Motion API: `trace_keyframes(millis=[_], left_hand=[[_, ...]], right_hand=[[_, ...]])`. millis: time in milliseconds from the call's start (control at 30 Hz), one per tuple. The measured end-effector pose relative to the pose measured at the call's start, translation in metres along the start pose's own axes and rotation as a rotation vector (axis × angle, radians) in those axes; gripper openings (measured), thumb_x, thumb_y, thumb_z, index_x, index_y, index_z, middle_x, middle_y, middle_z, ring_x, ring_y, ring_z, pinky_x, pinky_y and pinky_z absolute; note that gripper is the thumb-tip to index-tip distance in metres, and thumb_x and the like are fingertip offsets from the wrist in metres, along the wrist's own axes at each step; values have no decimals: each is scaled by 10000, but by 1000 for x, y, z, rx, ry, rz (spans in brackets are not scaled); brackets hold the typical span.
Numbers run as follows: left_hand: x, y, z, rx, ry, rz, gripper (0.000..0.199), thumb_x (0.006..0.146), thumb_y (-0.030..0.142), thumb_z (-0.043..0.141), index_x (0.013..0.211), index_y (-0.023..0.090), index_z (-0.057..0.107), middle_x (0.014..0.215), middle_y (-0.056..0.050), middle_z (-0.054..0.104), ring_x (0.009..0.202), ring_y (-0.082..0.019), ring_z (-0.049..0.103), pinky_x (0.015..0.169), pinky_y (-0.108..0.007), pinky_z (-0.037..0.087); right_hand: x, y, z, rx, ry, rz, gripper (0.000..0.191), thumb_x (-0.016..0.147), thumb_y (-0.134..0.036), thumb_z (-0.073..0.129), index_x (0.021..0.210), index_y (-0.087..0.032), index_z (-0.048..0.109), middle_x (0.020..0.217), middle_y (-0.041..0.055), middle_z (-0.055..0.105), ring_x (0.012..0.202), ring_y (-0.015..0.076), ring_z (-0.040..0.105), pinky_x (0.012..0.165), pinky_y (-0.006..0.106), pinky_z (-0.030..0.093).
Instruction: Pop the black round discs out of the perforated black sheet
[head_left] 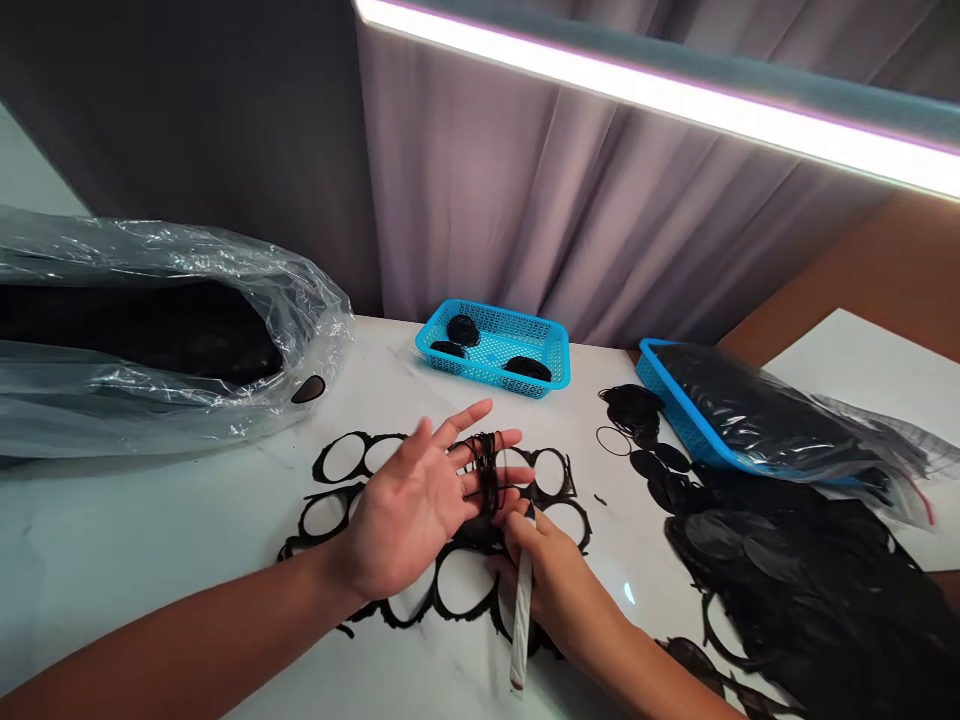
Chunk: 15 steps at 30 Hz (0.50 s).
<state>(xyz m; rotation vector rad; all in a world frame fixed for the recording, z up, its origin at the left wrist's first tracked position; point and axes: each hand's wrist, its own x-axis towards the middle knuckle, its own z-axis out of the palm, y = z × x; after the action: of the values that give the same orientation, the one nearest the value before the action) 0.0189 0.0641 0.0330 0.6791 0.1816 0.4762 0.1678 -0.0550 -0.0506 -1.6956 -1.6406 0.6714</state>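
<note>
Palm up and fingers spread, my left hand [420,500] has a bundle of thin black rings [487,470] looped around its fingers. My right hand [551,570] is closed around a slim white-handled tool [522,620], whose dark tip points up and away from me. Its fingertips are close beside the ring bundle; whether they touch it I cannot tell. Under both hands lies a black sheet with rows of round holes [435,590], partly hidden by them.
A blue basket [493,378] holding black ring bundles stands behind the hands. At right are loose rings [634,412], a bag-covered blue basket [690,425] and piled black scraps [825,590]. A clear plastic bag [172,400] lies left. A bright lamp [660,95] hangs above.
</note>
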Motion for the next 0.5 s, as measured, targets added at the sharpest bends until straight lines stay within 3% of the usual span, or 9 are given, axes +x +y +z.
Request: trace_keyframes(millis=[67, 133, 233, 333, 400, 500], left_hand=[[1, 6, -1, 192, 31, -39, 592, 912, 498, 592, 1425, 253, 425, 1257, -108, 529, 959, -202, 587, 914, -383, 433], [7, 20, -3, 472, -6, -191, 620, 847, 291, 704, 1406, 268, 438, 1026, -32, 564, 771, -116, 536, 752, -264, 435], [31, 54, -3, 865, -291, -497, 692, 803, 226, 695, 1431, 254, 406, 832, 15, 515, 709, -124, 495, 629, -234, 400], [73, 90, 6, 1273, -390, -531, 756, 752, 240, 692, 1439, 219, 379, 818, 22, 524, 762, -150, 527, 696, -257, 418], [104, 107, 15, 1579, -341, -445, 704, 758, 266, 664, 1413, 216, 412, 822, 20, 536, 803, -164, 537, 721, -258, 410], [149, 121, 26, 1820, -229, -333, 725, 735, 256, 655, 1419, 241, 415, 940, -9, 585, 898, -197, 552, 741, -265, 406]], right_hand=[[3, 0, 2, -44, 48, 8, 112, 783, -132, 493, 774, -206, 409, 820, 41, 496, 664, 177, 476, 585, 297, 405], [7, -2, -1, -63, 84, 14, 126, 758, -103, 479, 738, -202, 404, 785, 38, 489, 673, 177, 464, 589, 286, 376], [10, -8, -20, 93, 86, 56, 210, 741, -106, 522, 684, -204, 346, 747, 31, 528, 691, 166, 460, 606, 272, 353], [-1, -16, -62, 402, 153, 137, 315, 799, -234, 600, 682, -209, 308, 751, 14, 570, 637, 126, 436, 570, 244, 360], [-19, -21, -98, 526, 348, 177, 399, 790, -361, 671, 671, -212, 320, 744, 4, 552, 576, 109, 418, 491, 229, 348], [-53, -22, -151, 508, 862, 398, 465, 691, -460, 769, 677, -225, 368, 862, 20, 579, 492, 99, 406, 379, 238, 271]])
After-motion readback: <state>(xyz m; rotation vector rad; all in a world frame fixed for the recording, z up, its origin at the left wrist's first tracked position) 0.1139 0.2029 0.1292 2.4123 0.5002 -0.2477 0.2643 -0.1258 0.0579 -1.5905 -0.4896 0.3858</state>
